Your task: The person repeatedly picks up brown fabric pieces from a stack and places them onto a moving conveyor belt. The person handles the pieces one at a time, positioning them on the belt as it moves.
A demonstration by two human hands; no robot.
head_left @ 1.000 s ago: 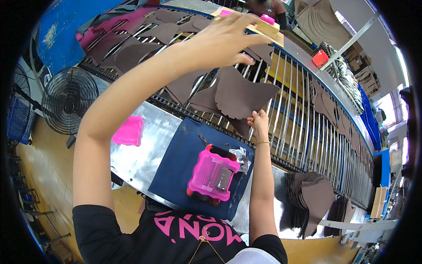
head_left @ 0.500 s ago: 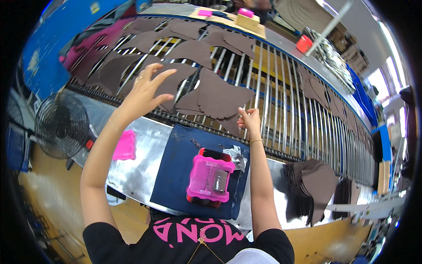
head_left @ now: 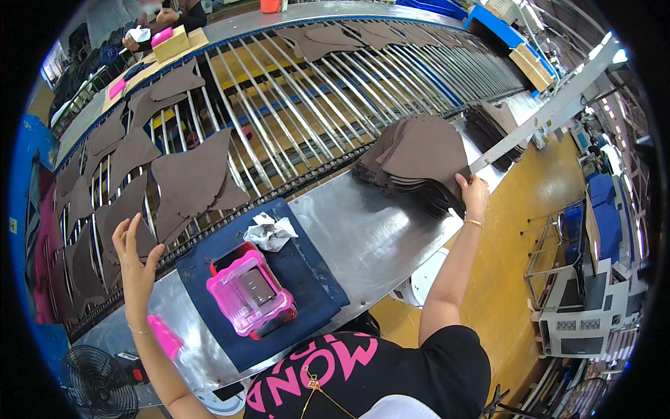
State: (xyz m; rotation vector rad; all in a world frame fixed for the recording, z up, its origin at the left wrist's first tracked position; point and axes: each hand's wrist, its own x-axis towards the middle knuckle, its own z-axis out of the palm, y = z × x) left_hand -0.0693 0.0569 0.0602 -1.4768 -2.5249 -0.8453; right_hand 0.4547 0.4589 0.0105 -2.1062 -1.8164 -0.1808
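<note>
Status: many brown cut pieces (head_left: 188, 178) already lie spread across the roller conveyor (head_left: 300, 105). A thick stack of brown pieces (head_left: 419, 157) remains on the steel table (head_left: 363, 237), so much appears left to lay out.

The right hand (head_left: 474, 195) grips the near edge of that stack, fingers closed on it. The left hand (head_left: 136, 262) hovers over the conveyor's near edge, fingers spread, holding nothing.

Containers: a pink plastic box (head_left: 250, 293) sits on a dark blue mat (head_left: 307, 279), just beside crumpled paper (head_left: 271, 232). A tan cardboard box (head_left: 171, 43) stands at the conveyor's far end.
</note>
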